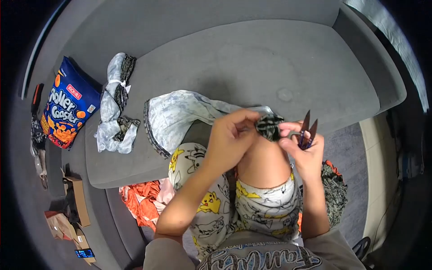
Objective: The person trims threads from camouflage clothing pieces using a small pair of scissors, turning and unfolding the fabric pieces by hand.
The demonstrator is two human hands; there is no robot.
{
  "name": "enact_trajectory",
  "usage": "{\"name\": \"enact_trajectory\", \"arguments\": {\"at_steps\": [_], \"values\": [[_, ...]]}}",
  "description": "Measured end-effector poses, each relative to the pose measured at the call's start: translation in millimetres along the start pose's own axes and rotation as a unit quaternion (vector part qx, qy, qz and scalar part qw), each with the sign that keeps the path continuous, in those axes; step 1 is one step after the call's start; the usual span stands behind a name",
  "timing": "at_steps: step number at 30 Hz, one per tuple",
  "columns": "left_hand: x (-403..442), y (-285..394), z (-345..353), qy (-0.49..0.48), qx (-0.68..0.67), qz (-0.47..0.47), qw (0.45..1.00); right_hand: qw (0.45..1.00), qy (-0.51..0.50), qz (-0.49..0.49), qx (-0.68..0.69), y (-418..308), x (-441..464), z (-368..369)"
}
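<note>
Above my knees, my left hand pinches the gathered black-and-grey patterned edge of a cloth. The pale grey camouflage-print cloth trails from there to the left, over the sofa seat and beside my knee. My right hand has small scissors tucked in its fingers, their two blades apart and pointing up and away from me. Its thumb and fingertips also reach the dark edge from the right. Part of the scissors' handle is hidden by the fingers.
A tied cloth bundle lies on the grey sofa, near a blue snack bag. Orange cloth lies low on the left, a dark patterned heap on the right-hand floor. Cardboard pieces stand at far left.
</note>
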State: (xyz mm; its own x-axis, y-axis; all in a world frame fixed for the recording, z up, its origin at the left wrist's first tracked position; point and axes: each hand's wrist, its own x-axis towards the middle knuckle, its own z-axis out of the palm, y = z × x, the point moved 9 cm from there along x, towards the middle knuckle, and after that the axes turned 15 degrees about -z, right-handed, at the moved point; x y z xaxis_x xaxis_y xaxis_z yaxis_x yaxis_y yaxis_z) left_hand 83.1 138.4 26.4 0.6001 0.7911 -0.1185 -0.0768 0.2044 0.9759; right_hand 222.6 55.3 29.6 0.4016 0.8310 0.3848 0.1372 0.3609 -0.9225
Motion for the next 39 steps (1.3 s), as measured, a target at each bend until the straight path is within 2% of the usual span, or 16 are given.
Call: {"name": "enact_trajectory", "arguments": {"at_steps": [4,8,10,14,17,19,21,23,25,27,29,31,33,34,37,39], "values": [[-24.3,-4.1,16.3,-0.014,-0.032,-0.003,0.999,1.000,0.009,-0.006,0.016,-5.4,-12.2,5.0],[-39.7,-0.2,24.6,-0.046,-0.098,-0.007,0.994,0.995,-0.045,-0.035,-0.084,-29.2,-13.6,10.5],[-41.1,-3.5,21.5,-0.030,-0.085,0.028,0.996,0.991,-0.066,-0.044,-0.112,-32.2,-14.9,10.0],[-45.3,-10.2,17.2,-0.035,-0.124,0.001,0.992,0.985,-0.101,-0.082,-0.110,-38.5,-17.2,12.0],[-54.0,-2.1,23.2,-0.020,-0.158,0.038,0.987,0.978,-0.133,-0.074,-0.146,-44.2,-19.0,17.9],[-57.1,-5.8,19.9,0.025,-0.126,0.038,0.991,0.974,-0.150,-0.058,-0.159,-44.1,-20.3,23.4],[-56.5,-11.0,12.7,0.032,-0.104,0.041,0.993,0.971,-0.169,-0.104,-0.137,-52.0,-20.1,31.2],[-57.5,-12.1,10.4,0.037,-0.080,0.044,0.995,0.970,-0.167,-0.107,-0.137,-53.1,-20.6,32.2],[-58.0,-13.9,11.9,0.024,-0.125,0.014,0.992,0.971,-0.163,-0.110,-0.136,-52.7,-22.8,31.6],[-62.0,-7.2,16.7,0.022,-0.131,0.031,0.991,0.984,-0.117,-0.039,-0.126,-38.3,-26.1,21.3],[-64.2,-5.4,20.5,0.020,-0.137,0.048,0.989,0.983,-0.110,-0.050,-0.140,-43.0,-25.6,24.0],[-66.3,-5.9,17.1,0.067,-0.083,0.061,0.992,0.981,-0.104,-0.061,-0.154,-47.7,-24.7,26.8],[-67.0,-1.2,14.7,0.074,-0.060,0.055,0.994,0.969,-0.122,-0.134,-0.167,-62.1,-22.8,34.0],[-66.8,0.2,13.4,0.080,-0.037,0.050,0.995,0.969,-0.122,-0.134,-0.167,-63.5,-22.3,33.8],[-66.9,6.6,18.3,0.062,0.028,0.082,0.994,0.971,-0.124,-0.117,-0.165,-61.7,-23.1,33.0],[-69.0,12.9,16.6,0.080,0.069,0.086,0.991,0.983,-0.092,-0.048,-0.150,-48.2,-25.6,25.9]]}}
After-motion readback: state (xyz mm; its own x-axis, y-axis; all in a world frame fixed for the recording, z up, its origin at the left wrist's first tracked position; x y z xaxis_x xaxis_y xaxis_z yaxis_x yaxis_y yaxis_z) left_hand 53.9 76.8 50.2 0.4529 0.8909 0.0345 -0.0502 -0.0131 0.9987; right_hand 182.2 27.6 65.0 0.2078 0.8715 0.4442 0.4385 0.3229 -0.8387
